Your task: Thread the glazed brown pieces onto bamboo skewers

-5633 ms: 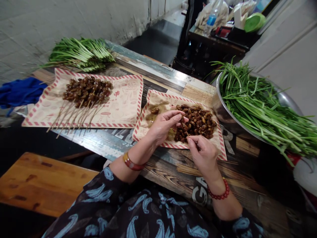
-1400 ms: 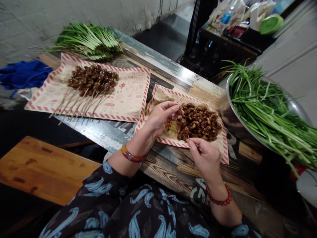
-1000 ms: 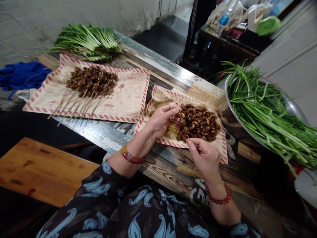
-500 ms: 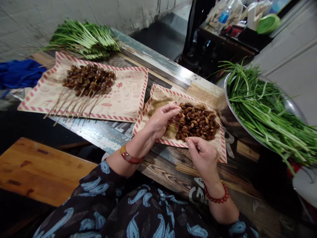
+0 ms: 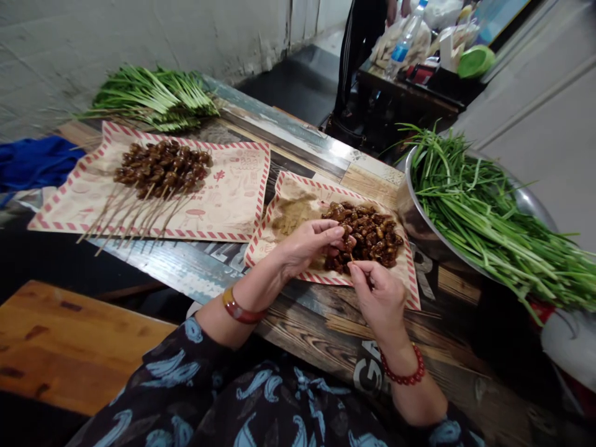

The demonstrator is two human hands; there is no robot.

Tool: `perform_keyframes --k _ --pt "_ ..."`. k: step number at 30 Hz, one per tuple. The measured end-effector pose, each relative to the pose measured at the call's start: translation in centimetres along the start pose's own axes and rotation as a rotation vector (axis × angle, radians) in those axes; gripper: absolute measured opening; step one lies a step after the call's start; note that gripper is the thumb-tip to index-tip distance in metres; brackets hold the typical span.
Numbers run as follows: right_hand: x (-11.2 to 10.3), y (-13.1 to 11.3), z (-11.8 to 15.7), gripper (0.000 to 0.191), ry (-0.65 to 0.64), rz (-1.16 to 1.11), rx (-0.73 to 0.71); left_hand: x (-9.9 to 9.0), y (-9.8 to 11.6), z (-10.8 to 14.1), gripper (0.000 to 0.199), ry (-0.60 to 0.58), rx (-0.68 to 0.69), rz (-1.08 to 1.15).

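Observation:
A heap of glossy brown pieces [image 5: 372,233] lies on the right sheet of red-striped paper [image 5: 289,214]. At the heap's left edge, my left hand [image 5: 310,245] is closed, its thumb and fingers pinching a brown piece. Just below and to the right, my right hand [image 5: 379,292] pinches a thin wooden skewer [image 5: 352,259] whose upper end meets the piece at my left fingers. On the left paper sheet [image 5: 233,211], several loaded skewers [image 5: 162,166] lie side by side with their bare sticks toward me.
Green stalks [image 5: 153,96] lie at the table's back left, beside a blue cloth [image 5: 37,161]. More greens [image 5: 484,217] overflow a metal bowl [image 5: 419,233] on the right. Bare sticks [image 5: 349,326] lie by the near edge. A person's dark-trousered leg [image 5: 349,56] shows behind, near a cluttered side table.
My left fingers have come closer to my right hand, and the skewer now stands between them with a brown piece at its upper end. The view has shifted slightly. More of the person behind shows.

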State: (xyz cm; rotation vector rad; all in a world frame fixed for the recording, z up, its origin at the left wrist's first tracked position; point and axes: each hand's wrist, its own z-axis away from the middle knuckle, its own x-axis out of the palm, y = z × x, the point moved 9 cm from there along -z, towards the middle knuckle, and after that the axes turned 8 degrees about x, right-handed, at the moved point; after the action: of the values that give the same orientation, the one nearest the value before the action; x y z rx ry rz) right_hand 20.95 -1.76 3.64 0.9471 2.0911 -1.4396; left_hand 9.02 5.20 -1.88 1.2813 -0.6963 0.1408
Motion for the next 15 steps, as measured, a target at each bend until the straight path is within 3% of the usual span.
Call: perform_keyframes --k 9,15 --pt "0.67 0.21 0.11 0.026 -0.029 -0.002 0.011 0.82 -0.71 -0.11 0.034 -0.058 0.027 0.045" --pt "0.72 0.1 0.13 0.024 -0.029 -0.009 -0.002 0.28 -0.51 -0.08 0.036 0.022 0.041 0.036"
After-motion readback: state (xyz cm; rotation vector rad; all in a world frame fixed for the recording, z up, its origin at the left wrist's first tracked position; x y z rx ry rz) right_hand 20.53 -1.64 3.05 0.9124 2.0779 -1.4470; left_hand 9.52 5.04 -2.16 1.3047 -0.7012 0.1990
